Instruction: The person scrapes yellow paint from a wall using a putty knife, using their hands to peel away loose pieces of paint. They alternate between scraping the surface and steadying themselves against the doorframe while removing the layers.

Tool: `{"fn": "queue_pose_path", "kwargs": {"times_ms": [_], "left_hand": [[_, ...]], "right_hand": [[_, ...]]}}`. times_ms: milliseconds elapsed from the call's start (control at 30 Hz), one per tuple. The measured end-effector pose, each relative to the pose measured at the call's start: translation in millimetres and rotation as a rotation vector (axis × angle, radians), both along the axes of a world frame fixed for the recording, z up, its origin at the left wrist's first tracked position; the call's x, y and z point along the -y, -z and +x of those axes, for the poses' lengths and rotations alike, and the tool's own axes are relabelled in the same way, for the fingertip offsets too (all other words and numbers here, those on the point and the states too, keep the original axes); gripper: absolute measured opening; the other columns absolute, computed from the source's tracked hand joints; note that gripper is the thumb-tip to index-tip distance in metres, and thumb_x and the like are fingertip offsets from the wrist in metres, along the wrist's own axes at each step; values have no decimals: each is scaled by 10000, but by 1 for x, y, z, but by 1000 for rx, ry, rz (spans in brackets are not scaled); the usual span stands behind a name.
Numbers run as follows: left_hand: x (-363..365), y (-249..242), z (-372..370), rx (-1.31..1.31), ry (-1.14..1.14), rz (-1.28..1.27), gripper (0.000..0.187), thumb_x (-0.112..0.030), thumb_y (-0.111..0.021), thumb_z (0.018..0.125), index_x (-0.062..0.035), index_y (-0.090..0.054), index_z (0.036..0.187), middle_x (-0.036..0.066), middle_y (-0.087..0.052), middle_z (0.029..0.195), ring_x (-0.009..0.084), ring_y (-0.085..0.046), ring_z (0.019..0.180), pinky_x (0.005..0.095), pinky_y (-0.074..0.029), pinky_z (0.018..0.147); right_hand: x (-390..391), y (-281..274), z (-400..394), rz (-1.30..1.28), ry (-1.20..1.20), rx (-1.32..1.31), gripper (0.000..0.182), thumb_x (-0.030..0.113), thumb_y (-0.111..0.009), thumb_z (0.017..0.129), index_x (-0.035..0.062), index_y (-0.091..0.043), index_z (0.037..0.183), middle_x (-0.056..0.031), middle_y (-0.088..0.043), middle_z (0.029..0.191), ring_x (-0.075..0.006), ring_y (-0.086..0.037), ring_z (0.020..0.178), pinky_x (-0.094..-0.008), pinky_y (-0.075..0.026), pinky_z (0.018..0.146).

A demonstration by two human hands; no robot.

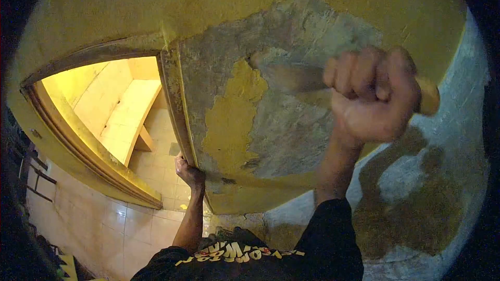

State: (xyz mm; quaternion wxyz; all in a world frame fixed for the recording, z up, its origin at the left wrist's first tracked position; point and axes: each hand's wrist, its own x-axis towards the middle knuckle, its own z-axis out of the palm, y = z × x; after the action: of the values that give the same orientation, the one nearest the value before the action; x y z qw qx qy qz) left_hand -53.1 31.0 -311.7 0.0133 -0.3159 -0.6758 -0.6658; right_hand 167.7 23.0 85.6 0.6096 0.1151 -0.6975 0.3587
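My right hand (377,93) is wrapped round the handle of a scraper (297,76), slightly blurred. Its broad blade points left, with the tip at the peeled wall (297,130); the light handle end sticks out past my palm. A patch of yellow paint (232,119) with ragged edges stays on the grey plaster beside the blade. My left hand (190,173) is closed at the lower door frame (177,104), against its inner edge. A small greyish flat piece (176,149) shows just above that fist; I cannot tell whether the hand holds it.
Left of the wall, a doorway opens on a lit, tiled room with a ledge (127,117). Small yellow flakes (183,206) lie on the tiled floor (125,224) by the threshold. To the right is a pale, patchy wall (401,177) with an arm's shadow on it.
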Motion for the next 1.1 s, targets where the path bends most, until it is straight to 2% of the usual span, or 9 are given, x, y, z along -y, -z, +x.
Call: {"fn": "queue_pose_path", "kwargs": {"times_ms": [267,433,567,667,733,867,967,1067,1100], "left_hand": [[-1,7,-2,-102,2,50,636,-475,-178,933,44,-544,892,181,-545,820,328,-528,760,425,-399,685],[-3,6,-2,-63,6,58,618,-461,-197,935,45,-551,912,190,-548,826,329,-524,764,421,-398,700],[-1,4,-1,-110,-22,46,586,-441,-223,935,43,-553,911,185,-547,818,320,-520,762,412,-395,720],[0,0,0,40,24,111,584,-439,-224,935,43,-552,911,177,-544,811,313,-520,764,405,-392,717],[-2,13,-3,104,52,157,584,-439,-223,935,44,-551,908,169,-541,803,303,-518,763,399,-390,712],[1,-5,0,-20,5,59,597,-450,-218,928,47,-548,906,164,-535,795,291,-512,756,396,-386,703],[2,2,-2,-154,-51,-26,593,-437,-209,934,49,-547,899,165,-530,788,287,-503,746,395,-385,699],[2,-1,-2,-53,21,62,566,-398,-215,943,54,-552,894,168,-532,787,294,-505,736,400,-387,689],[6,3,0,-54,22,50,566,-398,-215,943,54,-552,894,168,-532,787,294,-505,736,400,-387,689]], "right_hand": [[2,7,4,21,-63,60,293,245,-346,904,149,-319,628,1,-244,457,-112,-142,381,-306,-172,398],[9,21,-5,0,-41,-73,292,244,-364,891,148,-326,618,0,-264,453,-119,-185,379,-300,-182,401],[21,32,34,62,-139,-87,293,227,-382,870,143,-326,595,3,-285,454,-125,-213,377,-297,-207,402],[27,53,36,265,-85,-432,299,218,-385,861,141,-328,577,1,-302,458,-131,-231,376,-301,-231,407],[9,57,3,87,-95,-199,291,217,-375,854,142,-331,577,8,-269,454,-120,-215,382,-294,-241,410],[35,57,27,239,8,-359,277,212,-358,858,135,-322,595,5,-222,449,-110,-171,381,-289,-218,398],[19,53,13,24,-95,-227,260,212,-334,869,132,-324,621,12,-196,455,-101,-143,390,-295,-221,400],[31,58,20,251,-22,-400,267,221,-336,881,130,-326,630,5,-223,457,-112,-157,391,-308,-211,403],[10,68,0,68,-45,-324,276,230,-341,877,133,-332,619,9,-235,456,-109,-169,390,-305,-211,403]]}}
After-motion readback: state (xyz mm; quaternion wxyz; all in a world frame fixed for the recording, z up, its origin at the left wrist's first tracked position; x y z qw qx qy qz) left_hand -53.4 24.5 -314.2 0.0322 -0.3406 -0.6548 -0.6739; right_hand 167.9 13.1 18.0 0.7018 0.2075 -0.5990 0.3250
